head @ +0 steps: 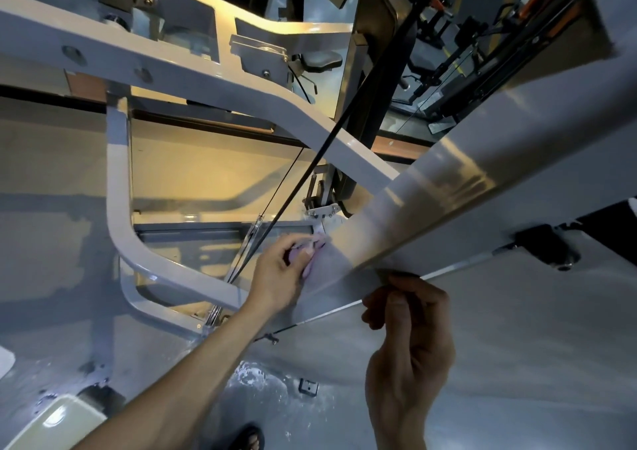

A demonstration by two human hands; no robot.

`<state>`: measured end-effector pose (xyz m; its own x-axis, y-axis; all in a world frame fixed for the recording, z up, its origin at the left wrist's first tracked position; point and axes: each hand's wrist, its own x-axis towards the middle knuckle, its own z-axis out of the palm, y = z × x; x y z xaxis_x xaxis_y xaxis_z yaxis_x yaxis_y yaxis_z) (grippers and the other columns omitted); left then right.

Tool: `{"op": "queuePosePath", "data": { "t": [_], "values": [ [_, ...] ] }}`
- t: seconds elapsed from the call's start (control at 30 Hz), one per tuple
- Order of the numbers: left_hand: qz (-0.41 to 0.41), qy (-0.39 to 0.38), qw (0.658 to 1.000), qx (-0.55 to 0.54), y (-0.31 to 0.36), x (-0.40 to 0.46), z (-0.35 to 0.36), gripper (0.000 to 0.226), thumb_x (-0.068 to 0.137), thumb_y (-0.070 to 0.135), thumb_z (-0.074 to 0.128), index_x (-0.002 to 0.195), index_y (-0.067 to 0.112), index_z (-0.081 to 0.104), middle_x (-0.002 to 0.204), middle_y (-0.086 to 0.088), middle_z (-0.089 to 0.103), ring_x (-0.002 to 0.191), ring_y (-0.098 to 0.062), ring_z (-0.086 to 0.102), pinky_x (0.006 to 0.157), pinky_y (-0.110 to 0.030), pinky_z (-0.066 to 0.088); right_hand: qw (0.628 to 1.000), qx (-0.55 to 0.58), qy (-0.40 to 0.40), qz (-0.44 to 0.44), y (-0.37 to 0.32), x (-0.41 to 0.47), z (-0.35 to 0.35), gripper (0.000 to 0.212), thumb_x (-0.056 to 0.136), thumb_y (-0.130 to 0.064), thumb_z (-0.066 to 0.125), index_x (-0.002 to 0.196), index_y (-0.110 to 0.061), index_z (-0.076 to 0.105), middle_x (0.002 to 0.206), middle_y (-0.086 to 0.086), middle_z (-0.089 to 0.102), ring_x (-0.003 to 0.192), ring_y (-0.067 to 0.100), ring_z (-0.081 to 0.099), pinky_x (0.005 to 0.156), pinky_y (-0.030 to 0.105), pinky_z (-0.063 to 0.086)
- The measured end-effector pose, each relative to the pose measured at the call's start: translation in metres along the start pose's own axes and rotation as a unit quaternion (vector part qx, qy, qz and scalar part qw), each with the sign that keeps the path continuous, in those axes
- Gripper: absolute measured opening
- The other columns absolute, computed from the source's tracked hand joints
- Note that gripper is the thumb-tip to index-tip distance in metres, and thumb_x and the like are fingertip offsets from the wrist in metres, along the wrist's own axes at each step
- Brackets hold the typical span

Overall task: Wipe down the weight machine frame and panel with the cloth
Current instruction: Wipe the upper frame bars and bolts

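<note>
Two hands are working at the panel [465, 187]: the left hand [279, 274] is clamping the cloth [315, 260] on its lower end, the right hand [410, 315] is pinching its edge, and the unwiped length is rising up-right.

The cloth [312, 255] is mostly hidden under the left hand [279, 277] — perhaps bunched; the sandalled foot [250, 439] is cut off.

We see open gap center-left, between curved frame tube [117, 222] and sloped panel [482, 194]. Black cable [310, 167] cuts diagonally through it. Bracket [322, 210] crowds gap's right end. Bare floor [517, 363] lower right, passable below panel edge.
</note>
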<state>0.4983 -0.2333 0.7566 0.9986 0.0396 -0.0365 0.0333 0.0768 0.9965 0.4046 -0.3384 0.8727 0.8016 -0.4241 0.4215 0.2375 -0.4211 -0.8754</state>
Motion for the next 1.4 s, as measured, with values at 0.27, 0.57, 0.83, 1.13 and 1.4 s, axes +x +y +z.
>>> {"op": "queuePosePath", "data": {
  "t": [0.27,0.57,0.83,1.13,1.4],
  "values": [
    [0.066,-0.039,0.995,0.062,0.032,0.019,-0.002,0.012,0.102,0.025,0.062,0.099,0.030,0.073,0.091,0.014,0.071,0.091,-0.012,0.067,0.084,-0.036,0.057,1.000,0.002,-0.016,0.018,0.002,-0.001,0.000,0.027,0.096,-0.006,0.047,0.095,-0.026,0.065,0.072,0.008,0.067,0.061,0.024,0.060,0.061,0.027,0.047],
    [0.107,0.002,0.994,-0.020,0.056,-0.036,-0.001,0.016,0.098,0.018,0.069,0.083,0.023,0.072,0.069,0.007,0.066,0.069,-0.009,0.062,0.064,-0.026,0.045,0.998,-0.018,-0.034,0.046,0.009,-0.009,0.002,0.033,0.096,-0.007,0.046,0.094,-0.034,0.065,0.072,0.008,0.069,0.061,0.021,0.061,0.063,0.022,0.048],
    [-0.072,0.082,0.993,-0.033,0.001,-0.044,0.003,0.017,0.095,0.013,0.071,0.082,0.003,0.070,0.064,0.000,0.069,0.056,-0.005,0.060,0.055,-0.020,0.045,0.996,-0.041,-0.033,0.076,0.014,-0.013,-0.003,0.032,0.094,-0.011,0.047,0.095,-0.036,0.067,0.071,0.008,0.069,0.062,0.020,0.064,0.063,0.026,0.050],
    [0.056,0.103,0.993,-0.022,0.025,-0.050,0.015,0.019,0.098,0.025,0.066,0.087,0.009,0.067,0.077,-0.002,0.064,0.074,-0.020,0.062,0.066,-0.034,0.046,0.991,-0.070,-0.043,0.106,0.020,-0.016,-0.004,0.029,0.092,-0.014,0.048,0.093,-0.035,0.068,0.071,0.007,0.071,0.067,0.022,0.067,0.069,0.041,0.052],
    [-0.191,0.142,0.966,-0.103,-0.063,-0.077,0.009,0.009,0.099,0.014,0.067,0.097,0.019,0.060,0.092,-0.009,0.074,0.091,-0.033,0.075,0.077,-0.051,0.063,0.991,-0.058,-0.046,0.114,0.025,-0.026,-0.014,0.031,0.092,-0.013,0.046,0.089,-0.036,0.067,0.069,0.010,0.069,0.063,0.021,0.064,0.063,0.023,0.049]
  ]
}}
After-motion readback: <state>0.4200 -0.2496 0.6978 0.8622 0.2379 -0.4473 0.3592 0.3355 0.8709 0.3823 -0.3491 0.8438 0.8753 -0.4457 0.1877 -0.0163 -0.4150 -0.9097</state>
